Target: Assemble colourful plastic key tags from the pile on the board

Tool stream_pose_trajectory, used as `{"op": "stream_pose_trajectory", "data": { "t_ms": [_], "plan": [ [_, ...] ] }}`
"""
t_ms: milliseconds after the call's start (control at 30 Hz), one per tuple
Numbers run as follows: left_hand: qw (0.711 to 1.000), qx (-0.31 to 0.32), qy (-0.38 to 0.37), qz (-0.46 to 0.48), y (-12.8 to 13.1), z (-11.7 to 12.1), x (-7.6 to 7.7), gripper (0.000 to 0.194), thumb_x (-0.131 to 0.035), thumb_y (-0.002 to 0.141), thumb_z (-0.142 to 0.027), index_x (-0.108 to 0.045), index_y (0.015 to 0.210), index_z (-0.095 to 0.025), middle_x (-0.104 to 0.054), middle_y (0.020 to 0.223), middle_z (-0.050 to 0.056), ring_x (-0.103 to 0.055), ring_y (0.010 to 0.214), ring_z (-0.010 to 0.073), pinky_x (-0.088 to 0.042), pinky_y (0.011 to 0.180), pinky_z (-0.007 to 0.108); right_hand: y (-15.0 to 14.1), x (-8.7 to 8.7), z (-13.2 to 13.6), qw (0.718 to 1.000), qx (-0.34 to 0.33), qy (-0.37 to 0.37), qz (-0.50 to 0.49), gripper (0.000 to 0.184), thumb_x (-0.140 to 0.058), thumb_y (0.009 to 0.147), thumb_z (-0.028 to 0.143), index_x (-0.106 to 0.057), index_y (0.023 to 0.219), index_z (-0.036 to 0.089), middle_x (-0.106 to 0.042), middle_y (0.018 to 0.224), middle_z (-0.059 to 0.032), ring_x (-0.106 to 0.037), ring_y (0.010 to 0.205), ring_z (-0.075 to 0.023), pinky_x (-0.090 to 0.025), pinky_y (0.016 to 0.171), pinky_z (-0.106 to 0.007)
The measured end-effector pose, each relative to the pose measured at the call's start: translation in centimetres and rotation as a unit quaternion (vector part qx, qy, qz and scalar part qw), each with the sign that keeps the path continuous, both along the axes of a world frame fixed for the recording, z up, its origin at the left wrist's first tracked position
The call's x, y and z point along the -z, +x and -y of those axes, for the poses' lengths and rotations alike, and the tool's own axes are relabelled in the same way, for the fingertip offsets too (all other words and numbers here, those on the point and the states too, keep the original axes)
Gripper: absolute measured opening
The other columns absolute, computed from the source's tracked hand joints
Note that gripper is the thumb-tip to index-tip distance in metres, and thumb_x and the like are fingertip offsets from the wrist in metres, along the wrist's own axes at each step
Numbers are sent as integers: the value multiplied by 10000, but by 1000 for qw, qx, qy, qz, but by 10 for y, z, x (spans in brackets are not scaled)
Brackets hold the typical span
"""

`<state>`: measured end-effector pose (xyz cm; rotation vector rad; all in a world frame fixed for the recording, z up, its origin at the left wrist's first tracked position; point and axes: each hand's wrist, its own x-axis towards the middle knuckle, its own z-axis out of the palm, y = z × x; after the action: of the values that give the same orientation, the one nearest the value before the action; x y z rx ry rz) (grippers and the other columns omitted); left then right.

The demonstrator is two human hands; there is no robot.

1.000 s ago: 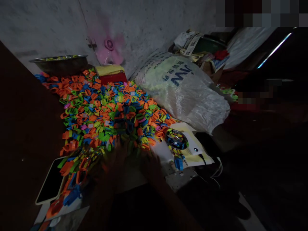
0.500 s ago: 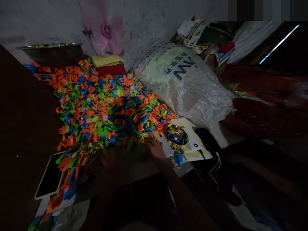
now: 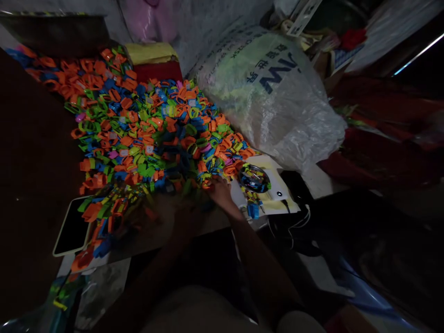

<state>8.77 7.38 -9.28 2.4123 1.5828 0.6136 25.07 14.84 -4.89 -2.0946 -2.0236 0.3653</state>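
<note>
A large heap of small plastic pieces [image 3: 135,134] in orange, green, blue and yellow covers the table; many are shaped like toy watch bands. At the heap's near edge, my right hand [image 3: 222,193] has its fingers bent together by some yellow and orange pieces; whatever is between them is too small to name. My left hand [image 3: 189,216] is in deep shadow beside it, low over the bare table front, and its fingers cannot be made out. Just right of my right hand sits a small round metal dish [image 3: 254,179] with small coloured parts inside.
A phone [image 3: 72,226] lies at the left. A dark phone [image 3: 296,186] with a white cable lies right. Behind stand a metal basin [image 3: 57,34], a yellow-and-red box [image 3: 156,62], a pink fan [image 3: 151,21] and a big filled plastic sack [image 3: 277,106].
The view has tilted down, so the heap and sack appear higher. My left hand has moved right, closer to my right hand, which stays at the heap's near edge.
</note>
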Motion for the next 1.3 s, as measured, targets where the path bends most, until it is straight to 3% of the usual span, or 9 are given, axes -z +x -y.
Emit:
{"op": "stream_pose_trajectory", "data": {
  "t_ms": [200, 300, 400, 567, 833, 967, 1067, 1200, 1300],
  "plan": [
    [997, 7, -45, -60, -2, -1, -5, 409, -564, 863, -242, -605, 1270, -222, -600, 1301, 134, -523, 1199, 320, -351, 1032, 505, 6, 4, 3, 999, 27, -15, -44, 370, -587, 841, 534, -670, 1100, 282, -567, 1275, -67, -481, 1197, -276, -393, 929, -412],
    [994, 6, -70, -80, -10, 4, -8, 429, -521, 877, -180, -583, 1295, -256, -650, 1230, 109, -555, 1150, 302, -366, 996, 505, 4, 2, 6, 999, -3, -20, -45, 335, -553, 882, 485, -674, 1125, 288, -574, 1287, -66, -461, 1226, -272, -375, 950, -407],
    [992, 11, -85, -91, -12, 7, -11, 346, -523, 874, -170, -663, 1178, -254, -686, 1146, 107, -581, 1096, 299, -384, 953, 502, -1, -2, 8, 998, -43, -22, -43, 338, -497, 920, 460, -676, 1146, 284, -591, 1284, -77, -464, 1234, -266, -360, 963, -399],
    [992, 32, -83, -90, -14, 10, -17, 240, -574, 829, -169, -744, 966, -266, -704, 1064, 96, -594, 1059, 309, -377, 920, 505, -3, -9, 8, 996, -72, -46, -41, 379, -387, 969, 386, -711, 1072, 219, -714, 1057, -87, -621, 995, -216, -419, 855, -307],
    [994, 26, -72, -73, -34, 20, -15, 235, -536, 869, -221, -742, 971, -271, -687, 1142, 88, -615, 1029, 291, -411, 835, 445, 7, -7, 12, 994, -77, -40, -72, 285, -479, 917, 301, -697, 1044, 170, -733, 966, -83, -657, 894, -201, -458, 764, -256],
    [995, 21, -71, -71, -35, 19, -11, 214, -532, 853, -218, -744, 880, -230, -717, 976, 93, -641, 916, 266, -444, 786, 395, 6, -18, 14, 993, -73, 24, -90, 351, -442, 917, 213, -584, 1234, 157, -646, 1199, -94, -585, 1091, -194, -441, 892, -267],
    [996, 6, -68, -64, -31, 19, -10, 222, -533, 858, -236, -730, 960, -222, -703, 1037, 96, -631, 956, 251, -461, 800, 368, 4, -28, 18, 991, -79, 77, -69, 427, -430, 920, 210, -495, 1338, 146, -511, 1363, -130, -472, 1241, -208, -393, 991, -298],
    [996, -3, -73, -58, -14, 29, -13, 194, -552, 827, -192, -721, 924, -190, -696, 1014, 110, -619, 961, 275, -466, 806, 390, 0, -29, 20, 986, -157, -32, 39, 313, -483, 905, 225, -651, 1167, 198, -636, 1201, -120, -564, 1120, -239, -425, 918, -325],
    [996, 29, -77, -44, 0, 34, -14, 203, -576, 813, -166, -718, 951, -208, -697, 1035, 97, -609, 992, 278, -455, 858, 414, -3, -21, 12, 981, -157, -84, 70, 274, -505, 887, 176, -697, 1080, 148, -695, 1078, -155, -624, 1020, -236, -445, 863, -313]
  ]
}}
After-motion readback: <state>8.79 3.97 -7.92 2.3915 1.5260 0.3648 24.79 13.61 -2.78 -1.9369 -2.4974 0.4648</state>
